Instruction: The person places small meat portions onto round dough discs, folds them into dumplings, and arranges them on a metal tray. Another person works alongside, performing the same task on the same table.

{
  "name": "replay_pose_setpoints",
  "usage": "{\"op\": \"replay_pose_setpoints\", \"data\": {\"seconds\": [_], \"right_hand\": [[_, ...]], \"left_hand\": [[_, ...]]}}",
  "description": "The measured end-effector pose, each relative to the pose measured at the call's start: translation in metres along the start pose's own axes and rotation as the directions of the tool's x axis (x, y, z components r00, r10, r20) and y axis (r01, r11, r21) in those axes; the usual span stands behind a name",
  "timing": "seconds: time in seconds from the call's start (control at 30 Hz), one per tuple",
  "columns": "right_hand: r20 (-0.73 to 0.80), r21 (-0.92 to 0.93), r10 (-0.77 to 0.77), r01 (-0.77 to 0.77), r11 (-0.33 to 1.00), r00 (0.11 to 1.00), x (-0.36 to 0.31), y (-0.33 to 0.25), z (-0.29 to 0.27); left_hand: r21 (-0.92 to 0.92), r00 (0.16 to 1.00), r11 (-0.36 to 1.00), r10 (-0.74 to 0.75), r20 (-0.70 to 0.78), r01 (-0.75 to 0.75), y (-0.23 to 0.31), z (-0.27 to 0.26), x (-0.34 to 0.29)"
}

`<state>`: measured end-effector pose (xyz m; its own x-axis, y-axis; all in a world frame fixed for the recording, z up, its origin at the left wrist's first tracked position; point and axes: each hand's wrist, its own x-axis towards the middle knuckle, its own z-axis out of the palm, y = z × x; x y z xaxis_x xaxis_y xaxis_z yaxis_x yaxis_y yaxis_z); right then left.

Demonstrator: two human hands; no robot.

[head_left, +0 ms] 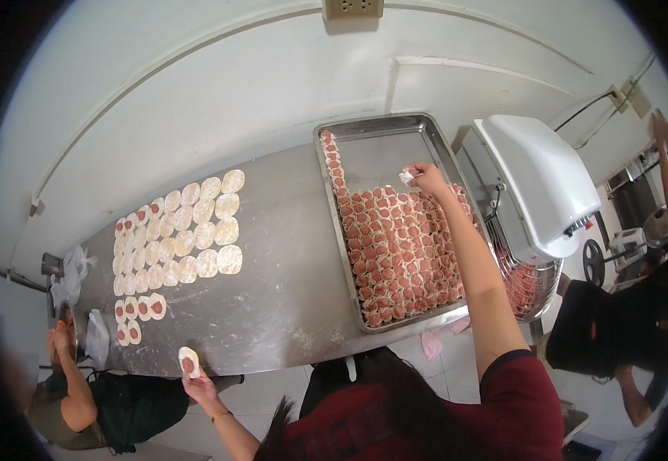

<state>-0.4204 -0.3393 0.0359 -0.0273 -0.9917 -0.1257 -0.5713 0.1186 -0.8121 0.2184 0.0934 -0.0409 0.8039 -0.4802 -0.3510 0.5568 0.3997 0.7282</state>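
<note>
So, nearest me: left grip (pixel 202 386) has thumb and fingers closed on a filled wrapper (pixel 189 363), meat side up, at the near edge of the table (pixel 272 307). Its long axis points roughly away from me, far end leaning slightly left; can't tell if it touches the steel. Short way past it, left side: a small group of filled wrappers (pixel 144 306), then the block of laid-out wrappers (pixel 184 243). All that is on the left grip's side; the tray (pixel 342 265) is off to the right, well apart. Packed meat-topped pieces (pixel 395 250) fill its near part. Farther out, right grip (pixel 430 180) is pinched on a pale dough piece (pixel 407 176), just left of the fingertips. Key relation: I read that piece at the far border of the packed rows, bare tray beyond, single column along the left wall well apart. Right hand is clearly nearer; contact underneath I can't confirm.
</note>
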Motion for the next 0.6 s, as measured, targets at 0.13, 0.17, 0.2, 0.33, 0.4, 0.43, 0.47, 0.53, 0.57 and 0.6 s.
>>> {"op": "replay_pose_setpoints", "data": {"seconds": [0.13,0.17,0.2,0.33,0.4,0.43,0.47,0.53,0.57,0.6], "right_hand": [[0.054,-0.36,-0.108,0.121,0.925,0.993,0.035,0.015,0.019],[0.104,-0.415,-0.113,0.147,0.898,0.988,0.039,0.016,0.022],[0.159,-0.458,-0.154,0.211,0.864,0.975,0.042,0.017,0.027],[0.329,-0.538,-0.12,0.29,0.791,0.937,0.045,0.019,0.027],[0.328,-0.481,-0.118,0.274,0.833,0.937,0.043,0.021,0.023],[0.331,-0.435,-0.129,0.272,0.859,0.935,0.043,0.022,0.021],[0.292,-0.435,-0.148,0.269,0.859,0.945,0.043,0.023,0.021],[0.214,-0.399,-0.204,0.276,0.874,0.955,0.044,0.025,0.023],[0.228,-0.401,-0.225,0.302,0.865,0.947,0.045,0.026,0.023],[0.241,-0.403,-0.247,0.328,0.854,0.939,0.047,0.028,0.025]], "left_hand": [[0.04,0.994,0.997,-0.073,0.08,0.07,-0.026,0.006,-0.062],[0.068,0.994,0.995,-0.083,0.064,0.079,-0.031,0.005,-0.073],[0.077,0.992,0.994,-0.085,0.095,0.078,-0.034,0.003,-0.082],[0.103,0.993,0.988,-0.115,0.025,0.111,-0.039,0.0,-0.103],[0.119,0.994,0.987,-0.101,-0.036,0.105,-0.042,0.005,-0.112],[0.124,0.994,0.988,-0.101,0.047,0.094,-0.044,0.009,-0.117],[0.125,0.994,0.988,-0.094,0.062,0.086,-0.047,0.015,-0.12],[0.131,0.993,0.988,-0.09,0.072,0.08,-0.053,0.029,-0.125],[0.136,0.993,0.987,-0.093,0.068,0.083,-0.057,0.035,-0.127],[0.118,0.989,0.99,-0.094,0.114,0.08,-0.059,0.041,-0.13]]}}
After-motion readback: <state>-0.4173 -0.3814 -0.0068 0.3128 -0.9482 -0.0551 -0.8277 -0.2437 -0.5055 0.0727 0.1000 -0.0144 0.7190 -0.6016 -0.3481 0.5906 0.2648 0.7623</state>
